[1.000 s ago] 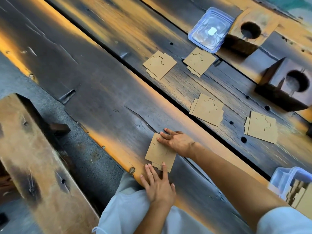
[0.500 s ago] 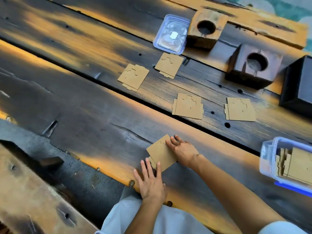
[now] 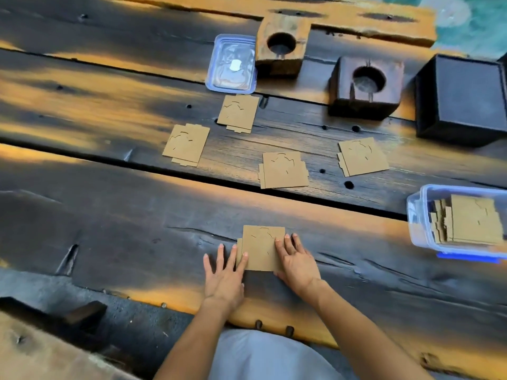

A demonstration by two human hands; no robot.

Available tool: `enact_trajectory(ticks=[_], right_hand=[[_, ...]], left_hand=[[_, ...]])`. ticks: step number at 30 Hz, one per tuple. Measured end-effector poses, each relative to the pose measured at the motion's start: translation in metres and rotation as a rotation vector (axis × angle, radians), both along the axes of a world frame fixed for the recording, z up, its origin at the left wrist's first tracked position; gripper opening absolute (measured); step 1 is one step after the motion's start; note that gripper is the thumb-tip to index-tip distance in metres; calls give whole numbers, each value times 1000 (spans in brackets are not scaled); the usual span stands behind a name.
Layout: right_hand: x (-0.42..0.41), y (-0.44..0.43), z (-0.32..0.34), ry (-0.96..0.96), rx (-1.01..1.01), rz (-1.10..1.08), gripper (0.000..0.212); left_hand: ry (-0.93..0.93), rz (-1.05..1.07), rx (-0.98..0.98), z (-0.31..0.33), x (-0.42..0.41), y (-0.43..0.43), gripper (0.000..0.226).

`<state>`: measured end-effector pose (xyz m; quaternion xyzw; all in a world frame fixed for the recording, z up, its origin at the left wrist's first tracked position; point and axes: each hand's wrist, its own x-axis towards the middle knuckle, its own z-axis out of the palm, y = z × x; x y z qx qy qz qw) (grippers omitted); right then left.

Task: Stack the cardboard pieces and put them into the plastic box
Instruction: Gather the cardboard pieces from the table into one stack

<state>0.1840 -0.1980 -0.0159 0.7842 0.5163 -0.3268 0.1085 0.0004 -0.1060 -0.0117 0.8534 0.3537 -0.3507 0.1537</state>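
The small brown cardboard stack (image 3: 260,248) has been turned square on the dark wooden surface (image 3: 123,215), pressed flat under the spread left hand (image 3: 223,275) and right hand (image 3: 297,261); carrying to the clear plastic box (image 3: 417,215) likely follows.

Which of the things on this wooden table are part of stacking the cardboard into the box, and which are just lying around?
Part of the job:
- cardboard piece under both hands
- four loose cardboard pieces
- plastic box, already holding cardboard
- left hand and right hand

Just lying about:
- box lid
- two wooden blocks with round holes
- dark box
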Motion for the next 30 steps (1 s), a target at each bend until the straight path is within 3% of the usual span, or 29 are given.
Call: enact_trajectory(ticks=[14,24,30], right_hand=[[-18,-12,-7,7,3,-150,89],[-13,-16,-9,32,23,-163,91],[-12,-17,-11,26,19,-150,84]], left_hand=[[-28,-181,-20,-1,-13,23,81],[-126,-266,8,-6,7,39,85],[-91,-290,10,-11,17,50,80]])
